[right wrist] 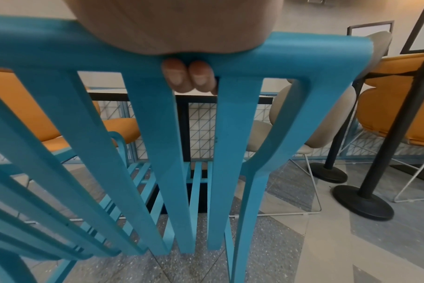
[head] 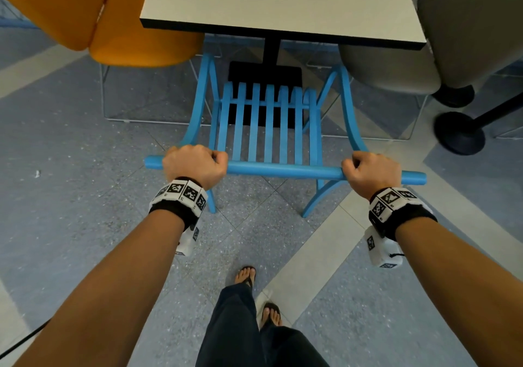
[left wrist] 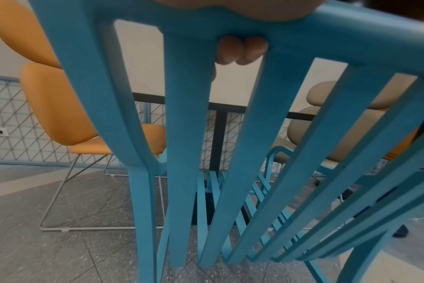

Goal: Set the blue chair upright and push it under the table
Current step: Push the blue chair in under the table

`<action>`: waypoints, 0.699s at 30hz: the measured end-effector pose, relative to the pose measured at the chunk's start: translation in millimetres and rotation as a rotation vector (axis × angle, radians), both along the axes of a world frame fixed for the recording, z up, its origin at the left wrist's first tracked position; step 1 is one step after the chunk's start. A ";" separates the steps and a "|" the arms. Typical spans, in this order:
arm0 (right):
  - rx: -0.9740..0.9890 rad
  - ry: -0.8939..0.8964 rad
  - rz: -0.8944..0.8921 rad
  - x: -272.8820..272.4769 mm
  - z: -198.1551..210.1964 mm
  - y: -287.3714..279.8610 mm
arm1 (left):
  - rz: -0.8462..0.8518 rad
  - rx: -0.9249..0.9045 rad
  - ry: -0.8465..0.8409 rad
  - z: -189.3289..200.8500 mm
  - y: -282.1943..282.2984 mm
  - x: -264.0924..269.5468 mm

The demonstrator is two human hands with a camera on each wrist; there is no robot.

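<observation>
The blue slatted chair [head: 266, 129] stands upright on the floor, facing the white table [head: 283, 1], its seat front reaching under the table's near edge. My left hand [head: 195, 164] grips the left part of the chair's top rail [head: 283, 170]. My right hand [head: 370, 173] grips the right part of the same rail. In the left wrist view two fingertips [left wrist: 242, 50] curl under the rail between the back slats [left wrist: 187, 134]. The right wrist view shows the same, with fingertips [right wrist: 187, 76] wrapped below the rail [right wrist: 303, 49].
An orange chair [head: 113, 18] stands left of the table and a beige chair [head: 410, 64] right of it. The table's black post and base [head: 268, 66] lie ahead of the blue chair. Black stanchion bases [head: 458, 132] stand at the right. My feet [head: 254, 296] are behind the chair.
</observation>
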State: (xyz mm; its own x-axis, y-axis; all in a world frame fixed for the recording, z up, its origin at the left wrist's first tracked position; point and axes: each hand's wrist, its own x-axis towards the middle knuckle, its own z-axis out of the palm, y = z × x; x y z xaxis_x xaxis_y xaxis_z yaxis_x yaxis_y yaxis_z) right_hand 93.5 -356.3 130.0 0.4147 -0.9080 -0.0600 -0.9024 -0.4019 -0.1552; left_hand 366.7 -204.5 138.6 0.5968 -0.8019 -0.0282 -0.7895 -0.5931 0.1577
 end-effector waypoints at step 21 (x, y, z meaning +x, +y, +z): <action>0.026 -0.034 -0.028 5.5 -1.1 -1.3 | 0.039 -0.144 0.053 -1.9 -2.7 5.3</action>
